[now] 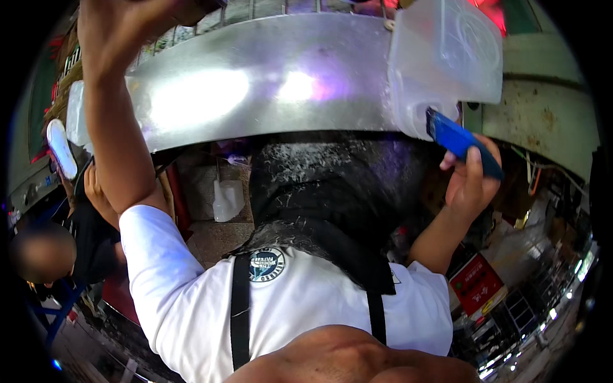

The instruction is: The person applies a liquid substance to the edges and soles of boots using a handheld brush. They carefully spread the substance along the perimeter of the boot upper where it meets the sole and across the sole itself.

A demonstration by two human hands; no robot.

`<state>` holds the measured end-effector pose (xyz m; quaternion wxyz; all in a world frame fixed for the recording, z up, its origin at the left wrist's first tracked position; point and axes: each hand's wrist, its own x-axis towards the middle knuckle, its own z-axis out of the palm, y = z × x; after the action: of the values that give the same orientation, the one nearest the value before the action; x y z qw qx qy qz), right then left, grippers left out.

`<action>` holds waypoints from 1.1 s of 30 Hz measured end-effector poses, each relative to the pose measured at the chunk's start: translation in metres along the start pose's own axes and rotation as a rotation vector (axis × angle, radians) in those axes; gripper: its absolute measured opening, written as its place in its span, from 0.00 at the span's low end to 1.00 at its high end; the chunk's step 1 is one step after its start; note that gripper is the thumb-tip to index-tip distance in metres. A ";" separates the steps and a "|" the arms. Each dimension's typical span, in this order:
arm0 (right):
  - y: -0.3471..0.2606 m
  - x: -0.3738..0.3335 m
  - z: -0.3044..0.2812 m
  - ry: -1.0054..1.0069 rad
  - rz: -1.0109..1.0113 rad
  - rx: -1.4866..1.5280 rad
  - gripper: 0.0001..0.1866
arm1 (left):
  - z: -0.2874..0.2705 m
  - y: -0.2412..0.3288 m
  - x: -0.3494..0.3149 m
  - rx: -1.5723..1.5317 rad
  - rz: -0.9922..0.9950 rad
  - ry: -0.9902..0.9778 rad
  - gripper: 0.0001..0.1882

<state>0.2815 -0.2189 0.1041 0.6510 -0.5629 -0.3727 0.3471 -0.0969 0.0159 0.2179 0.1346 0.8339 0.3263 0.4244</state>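
My right hand (473, 167) is closed around a long, flat blue tool (461, 136) with a dark end; its exact kind is unclear. The dark end meets, or overlaps in view, the near corner of a translucent plastic container (408, 80) at the right end of a shiny metal worktop (268, 108). Stretched far forward on the left, my left hand (124, 22) is cut off by the upper edge. A dark object (199, 10) shows beside it, but its fingers are hidden, so I cannot tell whether it grips that object.
Metal bars (287, 6) line the worktop's far edge. My black apron (306, 185) carries pale bits. Left, another person (96, 236) is close by, near a pale oblong object (61, 149). A white plastic jug (228, 200) lies below; a red box (476, 284) sits lower right.
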 end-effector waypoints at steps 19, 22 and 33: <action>0.019 0.034 -0.013 -0.283 -0.044 -0.609 0.15 | 0.116 0.011 -0.100 -0.246 -0.217 -0.065 0.46; 0.022 0.026 -0.018 -0.105 0.006 -0.552 0.14 | 0.124 0.011 -0.095 -0.162 -0.084 -0.026 0.47; 0.026 0.052 -0.026 -0.478 -0.241 -0.605 0.14 | 0.119 -0.008 -0.132 0.066 0.121 -0.138 0.48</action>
<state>0.3282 -0.1829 0.0813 0.3867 -0.5850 -0.6622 0.2640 -0.0615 -0.0587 0.0602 0.1030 0.8833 0.2790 0.3625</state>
